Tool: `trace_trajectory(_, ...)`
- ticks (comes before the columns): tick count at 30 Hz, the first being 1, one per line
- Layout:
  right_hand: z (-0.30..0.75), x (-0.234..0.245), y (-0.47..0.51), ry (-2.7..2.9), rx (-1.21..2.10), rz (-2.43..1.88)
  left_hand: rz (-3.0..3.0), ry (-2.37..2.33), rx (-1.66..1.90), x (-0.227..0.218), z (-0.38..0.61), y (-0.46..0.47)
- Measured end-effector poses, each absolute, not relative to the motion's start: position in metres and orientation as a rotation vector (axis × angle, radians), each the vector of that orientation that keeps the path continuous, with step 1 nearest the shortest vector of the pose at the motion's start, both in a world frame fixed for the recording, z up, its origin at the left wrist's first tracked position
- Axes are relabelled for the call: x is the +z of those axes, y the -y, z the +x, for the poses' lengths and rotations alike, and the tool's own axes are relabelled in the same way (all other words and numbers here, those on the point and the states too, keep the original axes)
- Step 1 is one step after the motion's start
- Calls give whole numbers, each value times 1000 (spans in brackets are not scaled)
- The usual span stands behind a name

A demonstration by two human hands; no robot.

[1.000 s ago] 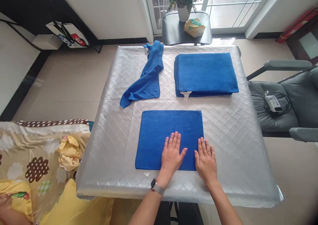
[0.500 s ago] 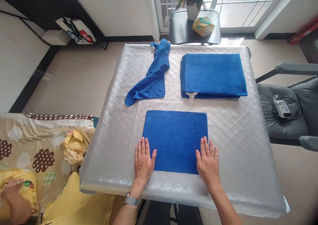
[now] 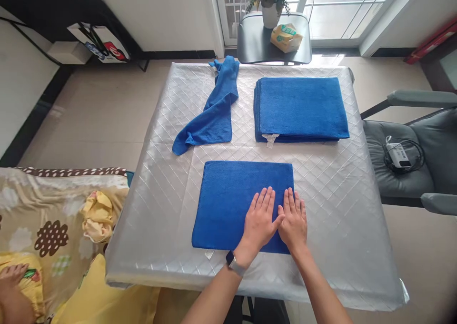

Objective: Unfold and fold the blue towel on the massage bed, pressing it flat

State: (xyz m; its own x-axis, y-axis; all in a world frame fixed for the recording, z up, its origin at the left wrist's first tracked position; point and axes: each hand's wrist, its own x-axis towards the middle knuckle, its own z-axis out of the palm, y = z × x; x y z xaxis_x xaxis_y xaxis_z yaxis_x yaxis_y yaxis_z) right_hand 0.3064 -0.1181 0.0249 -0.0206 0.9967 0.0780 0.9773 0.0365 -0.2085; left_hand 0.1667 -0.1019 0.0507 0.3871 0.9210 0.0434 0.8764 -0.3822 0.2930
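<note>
A blue towel (image 3: 224, 205) lies flat as a rectangle near the table's front edge, with a white tag sticking out under its near left side. My left hand (image 3: 260, 221) rests palm down on its right half, fingers stretched out. Close beside it, my right hand (image 3: 293, 221) lies flat over the towel's right edge; the two thumbs meet or overlap. Farther back on the right is a neat stack of folded blue towels (image 3: 303, 107) with a white label at its front left. To the left, a crumpled, twisted blue towel (image 3: 214, 114) reaches to the far edge.
The table (image 3: 335, 248) wears a silvery quilted cover. Behind it, a dark chair (image 3: 246, 47) holds a potted plant (image 3: 272, 14) and a tissue pack (image 3: 286, 38). A grey armchair (image 3: 385, 186) stands right. At left, another person's hand (image 3: 13, 272) shows by a patterned bed (image 3: 21, 219).
My left hand has moved from the towel's left edge across to its right half, beside my right hand. The right hand stays at the right edge. The view has shifted slightly.
</note>
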Motion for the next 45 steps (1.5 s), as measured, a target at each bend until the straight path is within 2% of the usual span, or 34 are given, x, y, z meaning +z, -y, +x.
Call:
trace_trajectory(9,306,27,116,2099,161,-2060,2388,-1650,218,37,154,94)
trace_trajectory(18,306,27,117,2107,145,-2111,2143,-2155,183,29,37,115)
trace_trajectory(23,304,37,115,2142,175,-2126,2084,-2176,229,27,11,122)
trace_trajectory(32,313,31,72,2114,149,-2145,2116,-2185,205,43,21,116)
trace_trajectory(37,313,27,71,2102,132,-2168,2271,-2006,228,61,81,89)
trace_trajectory(41,314,26,72,2114,141,-2157,2400,-1705,233,53,146,69)
trace_trajectory(45,316,25,72,2137,133,-2122,2375,-1651,262,38,174,65)
